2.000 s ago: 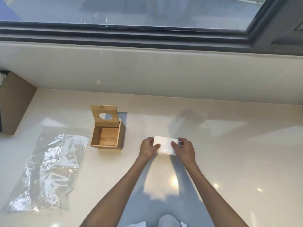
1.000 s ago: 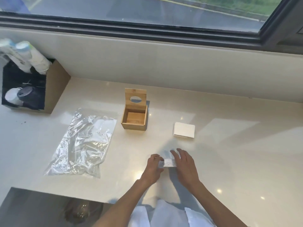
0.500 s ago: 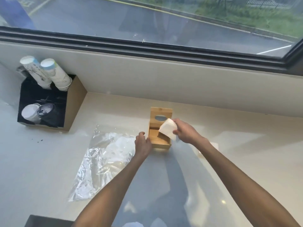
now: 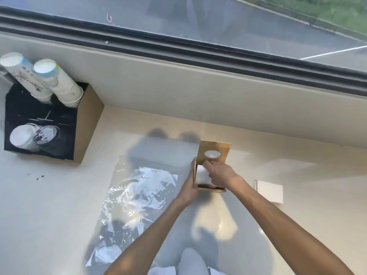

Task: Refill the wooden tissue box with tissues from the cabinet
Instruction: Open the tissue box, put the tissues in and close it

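The wooden tissue box (image 4: 210, 189) stands on the pale counter with its lid (image 4: 214, 150) tilted up; the lid has an oval hole. A white wad of tissues (image 4: 201, 175) sits inside the box. My right hand (image 4: 219, 173) reaches into the box from the right and presses on the tissues, fingers curled over them. My left hand (image 4: 189, 187) grips the box's left wall. A second white stack of tissues (image 4: 270, 190) lies flat on the counter to the right of the box.
An empty clear plastic bag (image 4: 137, 203) lies crumpled left of the box. A cardboard cup holder (image 4: 87, 124) with paper cups (image 4: 57, 84) and lids stands at the back left. The window sill wall (image 4: 198, 92) runs behind the counter.
My right hand has pushed the tissues from above the box down into it. My left hand has closed on the box's left side. The camera has moved closer.
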The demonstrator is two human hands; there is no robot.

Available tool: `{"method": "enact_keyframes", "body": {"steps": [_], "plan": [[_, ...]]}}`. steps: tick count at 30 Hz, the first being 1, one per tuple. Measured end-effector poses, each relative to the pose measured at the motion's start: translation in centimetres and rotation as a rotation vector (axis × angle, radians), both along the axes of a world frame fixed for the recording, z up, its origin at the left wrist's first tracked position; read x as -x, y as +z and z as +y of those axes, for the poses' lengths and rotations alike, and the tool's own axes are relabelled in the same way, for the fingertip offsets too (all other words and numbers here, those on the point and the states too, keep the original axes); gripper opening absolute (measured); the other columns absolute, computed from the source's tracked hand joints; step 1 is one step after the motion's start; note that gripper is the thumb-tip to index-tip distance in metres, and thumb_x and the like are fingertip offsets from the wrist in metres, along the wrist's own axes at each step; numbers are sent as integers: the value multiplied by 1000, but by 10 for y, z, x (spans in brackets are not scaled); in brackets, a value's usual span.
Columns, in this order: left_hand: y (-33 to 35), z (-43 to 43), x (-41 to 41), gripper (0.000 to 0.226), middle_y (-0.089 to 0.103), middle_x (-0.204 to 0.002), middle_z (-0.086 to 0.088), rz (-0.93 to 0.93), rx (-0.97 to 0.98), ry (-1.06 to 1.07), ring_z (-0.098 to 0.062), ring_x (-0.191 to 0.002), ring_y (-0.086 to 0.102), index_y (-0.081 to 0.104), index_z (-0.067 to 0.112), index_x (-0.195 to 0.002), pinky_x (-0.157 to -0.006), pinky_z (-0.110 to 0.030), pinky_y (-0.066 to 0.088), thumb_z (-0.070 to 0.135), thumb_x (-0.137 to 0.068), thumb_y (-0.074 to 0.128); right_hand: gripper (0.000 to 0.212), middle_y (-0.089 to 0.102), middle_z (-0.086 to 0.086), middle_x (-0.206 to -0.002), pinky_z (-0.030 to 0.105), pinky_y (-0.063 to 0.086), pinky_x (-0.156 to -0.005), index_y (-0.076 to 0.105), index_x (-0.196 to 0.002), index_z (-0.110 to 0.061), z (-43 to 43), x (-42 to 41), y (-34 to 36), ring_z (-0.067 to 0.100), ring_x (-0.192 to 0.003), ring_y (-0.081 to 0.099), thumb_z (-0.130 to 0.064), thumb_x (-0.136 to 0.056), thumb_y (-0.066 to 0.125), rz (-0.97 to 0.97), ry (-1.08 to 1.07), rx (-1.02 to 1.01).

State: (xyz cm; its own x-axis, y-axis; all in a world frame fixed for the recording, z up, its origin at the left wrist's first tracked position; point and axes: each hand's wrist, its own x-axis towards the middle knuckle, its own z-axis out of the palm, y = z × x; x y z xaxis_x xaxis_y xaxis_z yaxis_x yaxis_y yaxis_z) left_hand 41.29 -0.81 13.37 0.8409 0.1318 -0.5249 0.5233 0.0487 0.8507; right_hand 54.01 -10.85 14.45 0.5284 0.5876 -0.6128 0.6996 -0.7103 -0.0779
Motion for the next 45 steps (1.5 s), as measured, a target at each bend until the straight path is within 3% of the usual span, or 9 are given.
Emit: {"method": "enact_keyframes", "body": {"steps": [6,11,14,17,24,28,39,42,45], "plan": [[-6,-1,13,80,41,-148,6,71,61,-36,-11,-136,39,21,25,-153,-104,-21,30,5,-77,35,39,61,10,-121,32,44,-78,48,-129,-9,10,12,-16,29,-109,60,-3,-91,42,216,-49,156],[-12,-9,24,77,44,-147,11,129,47,-47,-11,-136,39,26,35,-150,-113,-33,32,0,-82,35,46,53,9,-138,39,42,-95,44,-141,-14,9,19,-19,27,-115,54,-18,-95,47,314,-179,164],[-19,-11,27,75,41,-149,13,175,24,-41,-12,-138,37,25,41,-149,-116,-38,30,-2,-88,32,45,56,3,-117,33,36,-82,47,-137,-18,7,23,-22,18,-93,47,-19,-93,46,342,-214,154],[-19,-12,27,66,41,-148,13,217,25,-16,-15,-139,37,28,38,-148,-116,-40,31,3,-92,35,40,62,4,-110,29,42,-74,52,-129,-14,5,28,-23,23,-90,56,-10,-91,40,304,-245,159],[-17,-17,29,56,38,-147,2,305,2,90,-13,-125,41,24,19,-151,-104,-30,35,11,-99,43,57,50,9,-142,38,39,-105,39,-145,-20,-6,38,-25,31,-127,49,-13,-89,49,189,-242,22],[-18,-20,31,52,42,-147,-3,298,-42,137,-11,-114,43,32,17,-148,-101,-29,38,11,-98,46,63,45,9,-145,40,33,-111,36,-147,-25,-5,42,-25,32,-132,43,-31,-88,57,213,-208,50],[-12,-27,31,49,44,-148,-8,290,-99,168,-19,-130,45,35,14,-144,-101,-29,39,13,-98,48,58,52,7,-139,40,33,-108,37,-143,-22,-19,42,-24,29,-128,49,-29,-89,57,158,-109,21],[-4,-41,32,60,32,-155,-9,264,-392,138,-25,-140,33,20,12,-151,-110,-34,31,9,-96,44,63,45,5,-147,38,34,-109,34,-149,-19,-37,52,-11,27,-132,46,-16,-91,58,155,-80,-157],[28,-70,28,56,43,-141,-4,-102,-890,151,-23,-129,37,34,9,-145,-107,-33,34,3,-90,41,49,62,-6,-133,35,47,-99,57,-134,-29,-93,49,5,16,-122,58,-4,-93,48,182,-411,-462]]}}
